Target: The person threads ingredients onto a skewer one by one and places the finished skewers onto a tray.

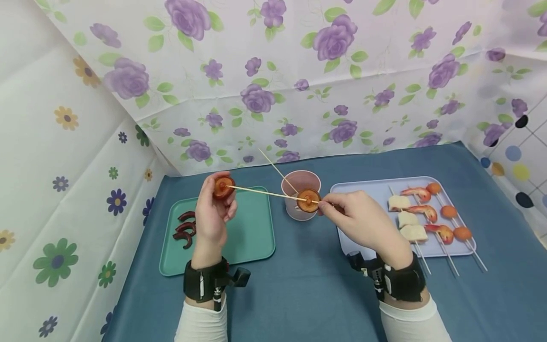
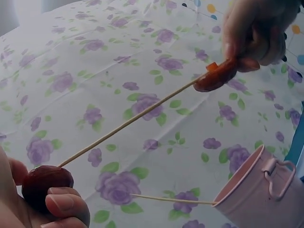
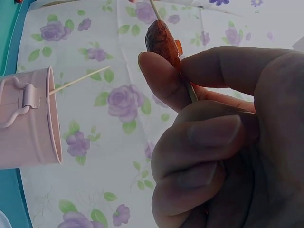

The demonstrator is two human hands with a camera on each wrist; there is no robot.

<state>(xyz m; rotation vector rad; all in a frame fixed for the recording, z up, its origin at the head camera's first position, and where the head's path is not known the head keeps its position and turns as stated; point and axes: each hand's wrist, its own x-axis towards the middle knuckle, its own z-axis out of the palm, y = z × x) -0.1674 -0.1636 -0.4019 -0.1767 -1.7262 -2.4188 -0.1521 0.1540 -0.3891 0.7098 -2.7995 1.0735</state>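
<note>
My left hand (image 1: 212, 221) holds a glossy brown mushroom cap (image 1: 224, 187) between thumb and fingers, over the green tray (image 1: 256, 228). A thin wooden skewer (image 1: 262, 192) runs from this cap across to my right hand (image 1: 367, 221). Threaded on the skewer near that hand is a second mushroom cap (image 1: 308, 200), its stem side facing the head camera. Right behind it, the right thumb and index finger pinch the stick, as the right wrist view shows. In the left wrist view the skewer's far end meets the top of the held cap (image 2: 47, 185).
Behind the skewer stands a pink bucket (image 1: 301, 178) with one bare stick (image 1: 273, 165) leaning out. Curved dark red pieces (image 1: 186, 229) lie on the green tray. At right, a lavender tray (image 1: 363, 185) bears several skewers with shrimp (image 1: 423, 212), orange balls (image 1: 448, 212) and pale chunks (image 1: 413, 233).
</note>
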